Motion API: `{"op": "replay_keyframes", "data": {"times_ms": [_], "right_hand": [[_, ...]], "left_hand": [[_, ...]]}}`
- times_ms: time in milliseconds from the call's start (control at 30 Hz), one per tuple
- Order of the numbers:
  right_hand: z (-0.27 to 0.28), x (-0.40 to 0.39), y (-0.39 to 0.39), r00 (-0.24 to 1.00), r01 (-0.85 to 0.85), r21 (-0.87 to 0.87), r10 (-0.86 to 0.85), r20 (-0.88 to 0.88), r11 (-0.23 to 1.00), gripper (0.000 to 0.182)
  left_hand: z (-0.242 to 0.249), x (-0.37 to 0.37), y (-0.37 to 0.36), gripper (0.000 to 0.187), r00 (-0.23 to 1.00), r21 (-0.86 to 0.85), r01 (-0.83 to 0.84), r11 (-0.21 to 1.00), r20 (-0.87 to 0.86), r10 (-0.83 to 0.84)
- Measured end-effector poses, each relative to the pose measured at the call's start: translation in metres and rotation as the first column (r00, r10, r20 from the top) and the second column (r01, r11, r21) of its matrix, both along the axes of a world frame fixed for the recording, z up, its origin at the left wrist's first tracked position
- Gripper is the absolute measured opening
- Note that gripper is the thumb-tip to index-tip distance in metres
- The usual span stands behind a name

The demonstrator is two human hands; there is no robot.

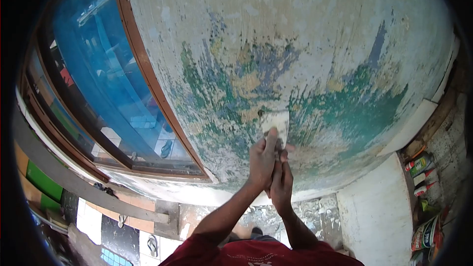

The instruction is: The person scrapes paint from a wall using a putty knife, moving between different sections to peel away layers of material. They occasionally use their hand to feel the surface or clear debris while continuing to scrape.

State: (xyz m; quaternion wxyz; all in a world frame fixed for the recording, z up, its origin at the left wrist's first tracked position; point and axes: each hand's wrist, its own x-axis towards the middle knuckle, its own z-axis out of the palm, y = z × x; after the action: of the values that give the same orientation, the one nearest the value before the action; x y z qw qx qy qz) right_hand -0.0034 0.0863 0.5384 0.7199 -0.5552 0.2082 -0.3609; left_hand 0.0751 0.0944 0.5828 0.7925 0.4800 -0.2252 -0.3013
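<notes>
Both of my hands are closed around a scraper, whose wide pale blade lies against the wall. My left hand sits higher, its thumb stretched up along the blade. Just below and to the right, my right hand wraps the handle, which the fingers mostly hide. Around the blade the wall shows patches of green, purple and cream paint with bare, whitish areas between them.
A brown-framed window with blue behind its glass stands at left. Paint flakes litter the floor below. Bottles and a printed bag sit at right. A sandal lies at lower left.
</notes>
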Motion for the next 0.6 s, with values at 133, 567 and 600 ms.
{"op": "replay_keyframes", "data": {"times_ms": [133,567,600], "right_hand": [[-0.008,0.006,0.016,0.990,0.134,-0.013,-0.133,0.051,0.991,0.021],[0.000,0.010,0.024,0.993,0.104,-0.028,-0.103,0.050,0.994,0.028],[-0.012,0.010,0.028,0.987,0.159,-0.060,-0.158,0.017,0.985,0.026]], "left_hand": [[-0.001,0.002,0.005,0.044,0.999,0.027,0.032,0.999,-0.005,-0.032],[0.000,0.005,0.019,0.042,0.994,0.082,0.107,0.991,-0.008,-0.107],[0.003,0.007,0.019,0.043,0.994,0.065,0.107,0.992,-0.007,-0.107]]}}
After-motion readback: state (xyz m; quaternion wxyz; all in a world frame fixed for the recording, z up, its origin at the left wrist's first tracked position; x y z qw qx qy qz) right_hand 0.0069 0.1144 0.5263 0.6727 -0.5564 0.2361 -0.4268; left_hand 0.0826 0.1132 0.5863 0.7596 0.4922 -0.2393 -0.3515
